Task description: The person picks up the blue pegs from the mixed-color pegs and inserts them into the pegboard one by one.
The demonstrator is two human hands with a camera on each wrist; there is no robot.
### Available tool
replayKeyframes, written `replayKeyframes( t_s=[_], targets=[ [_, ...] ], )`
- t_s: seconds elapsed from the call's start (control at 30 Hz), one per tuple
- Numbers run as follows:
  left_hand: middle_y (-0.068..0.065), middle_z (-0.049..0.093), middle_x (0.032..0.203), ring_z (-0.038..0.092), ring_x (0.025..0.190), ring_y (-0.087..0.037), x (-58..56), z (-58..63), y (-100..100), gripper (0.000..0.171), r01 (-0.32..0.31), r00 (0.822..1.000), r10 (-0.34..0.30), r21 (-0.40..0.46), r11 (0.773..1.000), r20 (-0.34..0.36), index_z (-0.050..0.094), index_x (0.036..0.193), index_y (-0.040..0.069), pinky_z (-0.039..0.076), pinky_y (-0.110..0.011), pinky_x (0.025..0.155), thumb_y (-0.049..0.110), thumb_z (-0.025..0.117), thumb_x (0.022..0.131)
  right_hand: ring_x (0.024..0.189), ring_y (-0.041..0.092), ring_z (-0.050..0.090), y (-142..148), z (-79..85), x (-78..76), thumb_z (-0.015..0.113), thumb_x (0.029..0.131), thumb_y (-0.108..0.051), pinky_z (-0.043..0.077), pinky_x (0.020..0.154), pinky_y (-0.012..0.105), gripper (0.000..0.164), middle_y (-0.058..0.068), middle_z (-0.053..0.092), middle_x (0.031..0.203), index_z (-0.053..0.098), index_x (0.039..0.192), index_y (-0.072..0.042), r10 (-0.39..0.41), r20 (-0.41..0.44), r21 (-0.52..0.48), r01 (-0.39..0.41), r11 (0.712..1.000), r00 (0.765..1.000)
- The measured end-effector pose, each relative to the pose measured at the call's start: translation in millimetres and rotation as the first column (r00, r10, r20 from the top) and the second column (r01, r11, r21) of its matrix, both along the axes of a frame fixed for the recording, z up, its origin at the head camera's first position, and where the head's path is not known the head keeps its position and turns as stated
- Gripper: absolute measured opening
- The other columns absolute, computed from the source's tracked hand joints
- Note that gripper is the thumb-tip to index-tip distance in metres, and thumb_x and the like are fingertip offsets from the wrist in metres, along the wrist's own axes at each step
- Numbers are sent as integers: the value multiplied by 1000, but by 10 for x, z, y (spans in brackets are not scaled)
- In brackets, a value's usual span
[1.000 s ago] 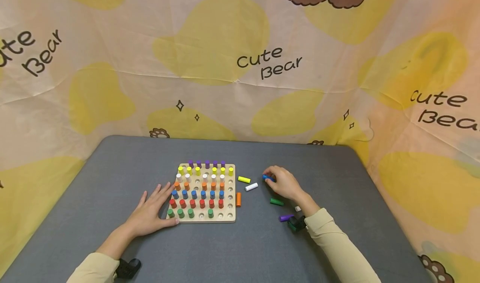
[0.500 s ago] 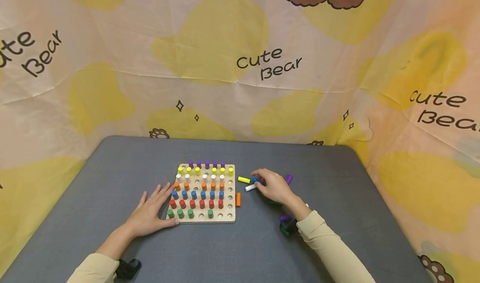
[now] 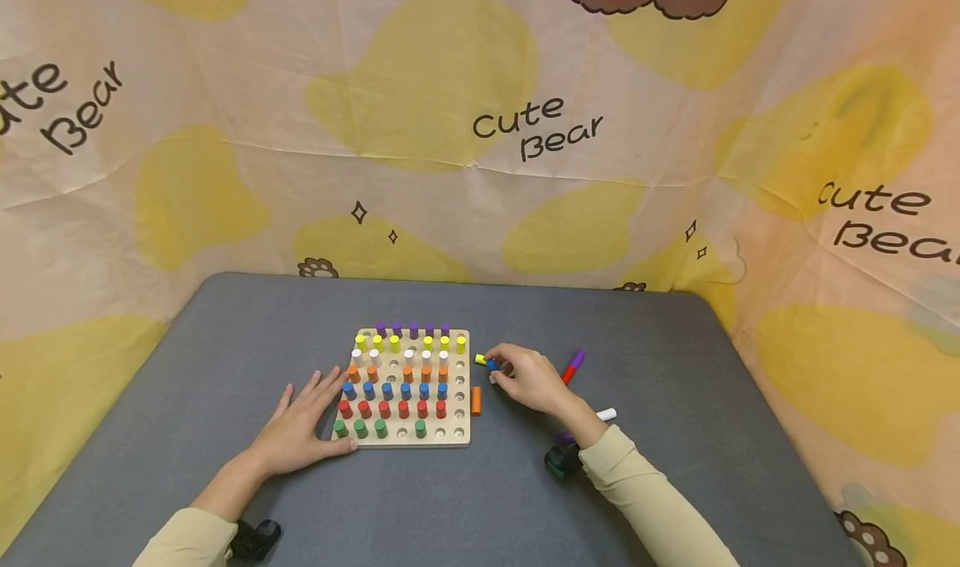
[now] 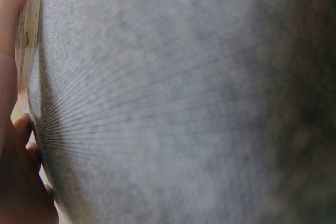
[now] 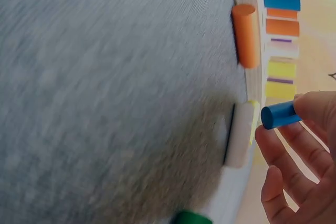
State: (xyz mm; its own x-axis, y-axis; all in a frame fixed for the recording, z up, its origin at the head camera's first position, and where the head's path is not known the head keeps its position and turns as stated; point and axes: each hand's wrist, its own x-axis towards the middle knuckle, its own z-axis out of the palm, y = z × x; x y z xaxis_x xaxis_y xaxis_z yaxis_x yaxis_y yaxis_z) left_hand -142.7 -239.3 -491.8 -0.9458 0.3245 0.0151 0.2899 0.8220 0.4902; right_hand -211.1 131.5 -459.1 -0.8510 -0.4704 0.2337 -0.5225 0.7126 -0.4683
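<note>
- I see my left hand (image 3: 296, 430) lying flat on the grey table (image 3: 187, 367), fingers straight and spread, holding nothing; its fingertips touch the near left corner of the wooden peg board (image 3: 412, 439).
- In the left wrist view I make out only a finger along the edge of the peg board (image 4: 27, 30) and the table cloth; the rest is blurred.
- The peg board carries rows of upright pegs, running from its far edge to its near edge: purple, yellow, white, orange, blue, red, green. Several holes along its right side and near row stand free.
- An orange peg (image 3: 476, 400) lies on the table just beside the peg board's right edge, parallel to it.
- A yellow peg (image 3: 480, 358) lies right of the peg board, near its far right corner, partly hidden by my fingers.
- My right hand (image 3: 525, 379) hovers just right of the peg board, pinching a blue peg (image 3: 492, 365) between thumb and fingertips; the right wrist view shows the blue peg (image 5: 281, 115) clear of the table, with a white peg (image 5: 239, 135) lying below it.
- Farther right of the peg board lie a red peg (image 3: 568, 375) touching a purple peg (image 3: 577, 358) end to end, and another white peg (image 3: 606, 414) near my sleeve.
</note>
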Motion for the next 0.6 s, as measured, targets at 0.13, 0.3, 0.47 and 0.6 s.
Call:
replayKeyframes(
  t_s=[0.13,0.3,0.47,0.6],
  targets=[
    [-13,20,152,12,139,-40,-4,0,-4,103,1,1000,-1,0,1000,-4,24,147,16,1,-64,105,65,66,68,77,8,62,-74,21,21,65,85,-13,51,66,23,21,-3,66,94,63,106,-11,40,6,-41,-40,998,999],
    [-13,21,152,12,139,-40,-3,8,-4,102,3,1000,-3,2,1000,-4,24,147,16,1,-64,105,65,67,68,78,8,62,-171,29,49,64,85,-10,53,69,23,19,-1,64,95,63,104,-8,83,26,-71,-81,994,996],
    [-14,21,152,13,139,-40,-7,6,1,103,2,1000,-2,-4,1000,-7,24,147,15,2,-64,105,64,67,68,78,6,60,-254,22,67,64,86,-12,50,66,18,21,-3,63,96,62,106,-10,92,41,-58,-89,994,995],
    [-14,21,152,13,139,-40,-10,2,4,103,1,1000,-1,-8,1000,-9,25,147,15,2,-64,105,65,67,68,79,5,60,-313,28,76,64,86,-12,49,66,16,21,-4,64,98,62,107,-11,99,57,-57,-96,994,993]
  ],
)
